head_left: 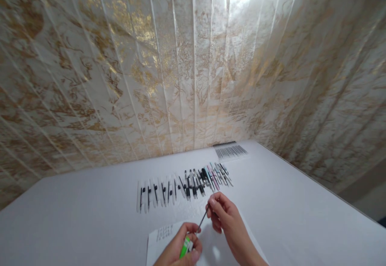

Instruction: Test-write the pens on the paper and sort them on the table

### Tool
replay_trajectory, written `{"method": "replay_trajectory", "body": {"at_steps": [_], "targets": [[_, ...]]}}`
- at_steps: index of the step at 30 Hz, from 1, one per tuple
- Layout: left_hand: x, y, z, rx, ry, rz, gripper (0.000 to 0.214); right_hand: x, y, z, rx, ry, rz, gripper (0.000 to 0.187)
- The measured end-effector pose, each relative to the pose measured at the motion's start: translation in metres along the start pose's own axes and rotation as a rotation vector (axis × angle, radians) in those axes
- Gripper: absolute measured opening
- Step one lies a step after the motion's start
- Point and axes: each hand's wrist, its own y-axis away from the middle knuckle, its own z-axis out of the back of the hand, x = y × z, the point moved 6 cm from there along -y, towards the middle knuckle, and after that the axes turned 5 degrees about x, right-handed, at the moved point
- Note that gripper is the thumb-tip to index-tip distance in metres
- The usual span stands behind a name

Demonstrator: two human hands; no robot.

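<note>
My right hand (224,221) pinches the upper end of a thin dark pen refill (203,218) between thumb and fingertips. The lower end of the refill reaches the fingertips of my left hand (181,246). Those fingers are closed around a small bright green and white object (185,248), whose kind is partly hidden by the hand. Both hands are over a white sheet of paper (217,240), which has rows of dark writing near its upper left corner.
Beyond the paper, a row of pen parts (164,191) with clear barrels, dark refills and black caps lies on the white table (99,213). Pens (215,175) in black, pink and light blue continue it rightward. A pack of dark refills (230,150) lies by the gold-patterned curtain (181,77).
</note>
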Motion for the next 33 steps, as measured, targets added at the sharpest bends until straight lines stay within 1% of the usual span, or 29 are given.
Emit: {"method": "replay_trajectory", "body": {"at_steps": [4,7,10,13,15,17,19,21,22,24,27,30,33], "targets": [[-0.003,0.001,-0.004,0.033,0.005,-0.048,0.057,0.001,0.003,-0.007,0.057,0.068,0.014,0.033],[-0.006,0.001,-0.003,0.029,-0.012,-0.074,0.056,-0.004,0.008,-0.015,0.088,0.084,-0.028,0.032],[-0.01,0.001,-0.003,0.015,-0.008,-0.102,0.053,-0.004,0.012,-0.021,0.11,0.202,-0.048,0.029],[-0.012,0.001,0.0,-0.065,0.031,-0.092,0.055,0.001,0.013,-0.022,0.142,0.386,-0.013,0.021],[-0.012,0.001,0.005,-0.175,0.074,-0.065,0.058,0.004,0.013,-0.018,0.129,0.43,0.005,0.023],[-0.013,0.002,0.012,-0.3,0.138,-0.057,0.059,0.004,0.012,-0.015,0.12,0.42,0.002,0.024],[-0.014,0.003,0.018,-0.404,0.21,-0.079,0.055,0.003,0.013,-0.02,0.176,0.414,-0.008,0.018],[-0.015,0.004,0.021,-0.468,0.267,-0.119,0.052,0.0,0.016,-0.03,0.265,0.446,-0.004,0.015],[-0.014,0.004,0.022,-0.485,0.29,-0.134,0.051,-0.002,0.018,-0.036,0.302,0.473,0.002,0.016],[-0.013,0.004,0.019,-0.49,0.331,-0.147,0.05,-0.007,0.021,-0.045,0.337,0.534,0.019,0.02],[-0.012,0.004,0.012,-0.451,0.332,-0.146,0.05,-0.013,0.024,-0.049,0.323,0.603,0.06,0.022],[-0.018,0.007,0.009,-0.458,0.213,-0.164,0.052,-0.015,0.025,-0.047,0.303,0.632,0.096,0.019],[-0.024,0.012,0.009,-0.518,0.083,-0.194,0.051,-0.007,0.025,-0.044,0.286,0.673,0.118,0.017]]}}
